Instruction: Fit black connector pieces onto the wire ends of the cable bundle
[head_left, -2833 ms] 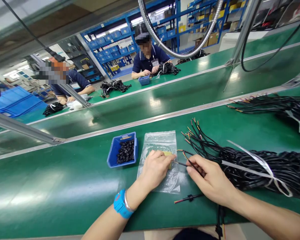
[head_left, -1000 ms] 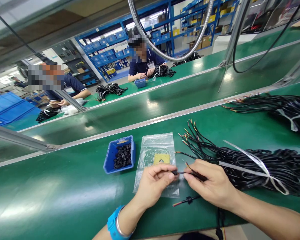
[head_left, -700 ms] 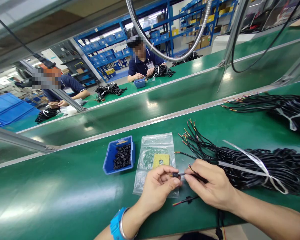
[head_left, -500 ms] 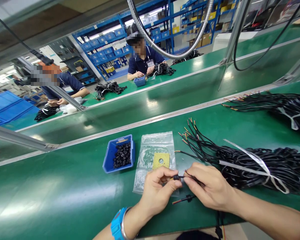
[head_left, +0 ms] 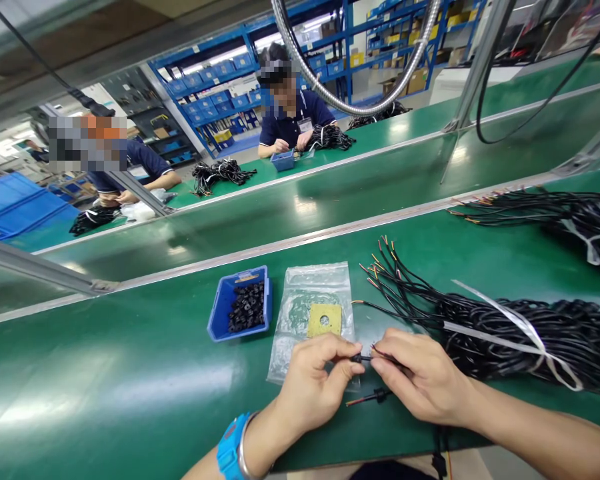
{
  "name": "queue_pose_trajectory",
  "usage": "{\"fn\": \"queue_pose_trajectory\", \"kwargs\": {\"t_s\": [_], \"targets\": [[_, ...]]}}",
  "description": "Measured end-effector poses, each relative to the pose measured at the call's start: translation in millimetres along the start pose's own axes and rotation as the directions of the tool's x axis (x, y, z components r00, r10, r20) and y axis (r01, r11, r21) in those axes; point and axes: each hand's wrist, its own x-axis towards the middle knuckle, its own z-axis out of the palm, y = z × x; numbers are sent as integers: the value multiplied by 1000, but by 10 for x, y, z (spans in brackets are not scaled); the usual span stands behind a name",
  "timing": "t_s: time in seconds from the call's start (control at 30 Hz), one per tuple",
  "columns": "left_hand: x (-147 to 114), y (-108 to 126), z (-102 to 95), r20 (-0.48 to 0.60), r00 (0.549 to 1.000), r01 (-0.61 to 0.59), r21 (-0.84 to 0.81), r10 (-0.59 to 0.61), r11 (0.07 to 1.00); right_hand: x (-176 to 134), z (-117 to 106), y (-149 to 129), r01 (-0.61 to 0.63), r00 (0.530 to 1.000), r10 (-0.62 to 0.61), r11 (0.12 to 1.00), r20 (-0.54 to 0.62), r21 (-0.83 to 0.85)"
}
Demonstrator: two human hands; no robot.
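Observation:
My left hand (head_left: 313,380) pinches a small black cable grommet (head_left: 357,358) between thumb and forefinger, and the fingertips hide most of it. A thin black cable (head_left: 367,359) runs from the grommet into my right hand (head_left: 423,373), whose thumb and fingers are closed on it. Just below lies a second cable end with a black grommet (head_left: 380,395) on it and coloured wires showing. Under and behind my left hand is a clear zip bag (head_left: 286,317), with a yellow square pad (head_left: 325,320) that has a round hole.
Left of the bag stands a blue bin (head_left: 214,321) holding many black grommets (head_left: 247,307). A tied bundle of black cables (head_left: 520,327) lies at the right, another bundle (head_left: 597,223) behind it. Metal rails (head_left: 290,239) cross the bench. Two co-workers (head_left: 297,113) sit opposite.
The view has shifted slightly. My left fingers now cover more of the grommet, while my right hand keeps its hold on the cable.

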Motion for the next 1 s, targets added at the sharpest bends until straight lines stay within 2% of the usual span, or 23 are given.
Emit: {"fn": "queue_pose_trajectory", "kwargs": {"t_s": [0.17, 0.3, 0.43, 0.6, 0.8, 0.9, 1.0], "targets": [[2, 21, -16, 21, 1000, -2, 46, 1, 999, -13, 16, 17, -17, 1000, 17, 1000, 15, -4], [12, 33, -39, 70, 993, 90, 46, -93, 995, -9, 20, 17, -22, 1000, 23, 1000, 21, -20], [8, 19, -36, 111, 975, 197, -17, -194, 980, -5, 25, 9, -16, 1000, 17, 999, 11, -34], [-17, -15, 43, 75, 961, 273, -105, -266, 956, -19, 40, -3, 9, 1000, -9, 999, 11, -50], [-3, 3, 128, 104, 947, 320, -222, -304, 921, -22, 23, 0, 23, 1000, -22, 999, 19, -45], [6, 6, 133, 112, 938, 347, -251, -329, 904, -6, 0, 17, -19, 999, 20, 1000, 40, -16], [5, -12, 127, 138, 894, 446, -366, -427, 817, 22, -29, 22, -107, 994, 106, 994, 42, 25]]}}
